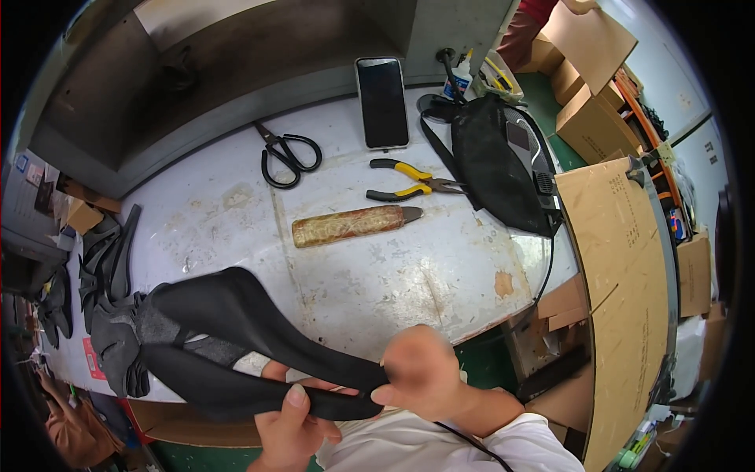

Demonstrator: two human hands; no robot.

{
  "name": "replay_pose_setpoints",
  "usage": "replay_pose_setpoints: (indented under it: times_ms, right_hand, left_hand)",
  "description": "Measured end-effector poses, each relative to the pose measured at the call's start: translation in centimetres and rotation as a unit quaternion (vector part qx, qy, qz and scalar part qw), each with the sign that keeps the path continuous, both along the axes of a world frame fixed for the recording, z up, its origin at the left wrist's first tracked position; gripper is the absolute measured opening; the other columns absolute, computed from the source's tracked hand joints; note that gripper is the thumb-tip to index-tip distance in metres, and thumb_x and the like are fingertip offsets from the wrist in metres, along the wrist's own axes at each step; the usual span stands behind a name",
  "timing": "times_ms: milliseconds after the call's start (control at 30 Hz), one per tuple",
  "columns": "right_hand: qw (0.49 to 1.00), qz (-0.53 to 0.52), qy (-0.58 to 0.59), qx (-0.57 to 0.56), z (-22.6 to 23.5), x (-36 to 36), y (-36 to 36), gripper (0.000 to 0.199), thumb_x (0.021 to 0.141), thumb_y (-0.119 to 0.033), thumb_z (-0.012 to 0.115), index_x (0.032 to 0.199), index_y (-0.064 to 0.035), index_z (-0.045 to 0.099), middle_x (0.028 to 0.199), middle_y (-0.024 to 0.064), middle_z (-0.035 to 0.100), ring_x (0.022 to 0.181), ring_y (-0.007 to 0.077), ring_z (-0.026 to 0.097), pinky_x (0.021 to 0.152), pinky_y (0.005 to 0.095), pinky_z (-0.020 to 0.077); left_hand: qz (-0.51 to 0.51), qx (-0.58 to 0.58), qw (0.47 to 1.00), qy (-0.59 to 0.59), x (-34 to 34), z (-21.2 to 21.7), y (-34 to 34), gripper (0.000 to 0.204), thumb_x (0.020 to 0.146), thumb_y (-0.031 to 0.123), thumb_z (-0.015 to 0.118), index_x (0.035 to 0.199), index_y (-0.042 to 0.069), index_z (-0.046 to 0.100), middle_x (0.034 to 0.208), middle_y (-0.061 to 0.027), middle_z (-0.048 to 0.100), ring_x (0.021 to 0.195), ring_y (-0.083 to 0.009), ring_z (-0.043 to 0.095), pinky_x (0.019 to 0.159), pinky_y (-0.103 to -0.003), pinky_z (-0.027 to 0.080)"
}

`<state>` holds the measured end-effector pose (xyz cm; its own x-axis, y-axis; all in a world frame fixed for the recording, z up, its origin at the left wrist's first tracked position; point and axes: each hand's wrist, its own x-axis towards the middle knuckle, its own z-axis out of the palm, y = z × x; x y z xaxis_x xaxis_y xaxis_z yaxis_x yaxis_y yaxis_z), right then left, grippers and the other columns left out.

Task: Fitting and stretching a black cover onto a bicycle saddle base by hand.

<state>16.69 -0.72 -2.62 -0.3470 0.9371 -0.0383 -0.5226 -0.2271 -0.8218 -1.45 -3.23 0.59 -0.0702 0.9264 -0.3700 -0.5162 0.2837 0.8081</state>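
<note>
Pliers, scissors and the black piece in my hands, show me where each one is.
Pliers (427,183): head view, on the metal near the pivot.
Scissors (273,141): head view, where blades and handles meet.
Black piece (255,313): head view, on its upper band.

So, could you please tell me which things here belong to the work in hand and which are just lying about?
Belongs to the work:
black curved piece, held by the left hand and right hand
possibly, dark pieces at left

Apparently lying about, untouched:
scissors
pliers
wrapped-handle tool
phone
black bag
</note>
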Motion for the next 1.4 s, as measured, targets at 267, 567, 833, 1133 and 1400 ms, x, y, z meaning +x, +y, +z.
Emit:
replay_pose_setpoints:
  times_ms: [267,567,833,1133,1400]
  right_hand:
    - [0.985,-0.09,0.099,-0.112,0.8,0.6,2.2,0.044,0.091,0.005,0.061,0.128,-0.0019,0.038,0.09,0.0113,0.068,0.08,0.0121,0.065,0.072,0.024,0.0511]
    - [0.996,-0.005,-0.071,-0.049,0.9,-1.8,2.0,0.04,0.094,-0.002,0.062,0.126,-0.0046,0.038,0.08,0.0026,0.061,0.07,0.0058,0.057,0.059,0.0199,0.043]
    - [0.995,0.012,-0.03,-0.099,1.9,-1.5,2.2,0.041,0.094,-0.003,0.062,0.127,-0.0038,0.037,0.08,0.0038,0.062,0.07,0.0071,0.059,0.06,0.02,0.0444]
    - [0.992,-0.043,-0.097,-0.068,0.3,-1.6,2.8,0.015,0.098,-0.01,0.055,0.111,-0.0021,0.05,0.076,0.0023,0.055,0.071,0.0081,0.056,0.06,0.0247,0.0454]
    - [0.883,-0.002,-0.372,0.286,2.5,-0.3,3.7,0.033,0.097,-0.02,0.061,0.071,-0.0017,0.052,0.056,0.0026,0.047,0.052,0.0075,0.044,0.047,0.0299,0.0344]
  left_hand:
    - [-0.134,0.107,0.979,0.113,-1.9,-4.1,0.8,0.031,0.097,0.015,0.053,0.122,-0.003,0.054,0.114,-0.0175,0.064,0.107,-0.0243,0.06,0.096,-0.04,0.047]
    - [-0.175,0.132,0.958,0.186,-0.9,-3.6,2.9,0.022,0.097,0.017,0.057,0.081,0.003,0.056,0.079,-0.0025,0.057,0.075,-0.0081,0.052,0.066,-0.025,0.042]
    - [-0.142,0.147,0.976,0.076,-0.2,-3.9,2.6,0.023,0.097,0.019,0.059,0.082,0.002,0.054,0.079,-0.0044,0.058,0.069,-0.0112,0.057,0.06,-0.026,0.045]
    - [-0.158,0.007,0.986,-0.045,-0.3,-1.8,3.4,0.019,0.094,0.014,0.062,0.102,0.002,0.05,0.078,-0.0047,0.06,0.062,-0.0094,0.058,0.057,-0.023,0.047]
    - [-0.166,-0.005,0.985,0.033,-0.6,-2.6,3.3,0.013,0.095,0.011,0.063,0.096,-0.002,0.062,0.076,-0.0044,0.065,0.064,-0.0082,0.06,0.056,-0.022,0.047]
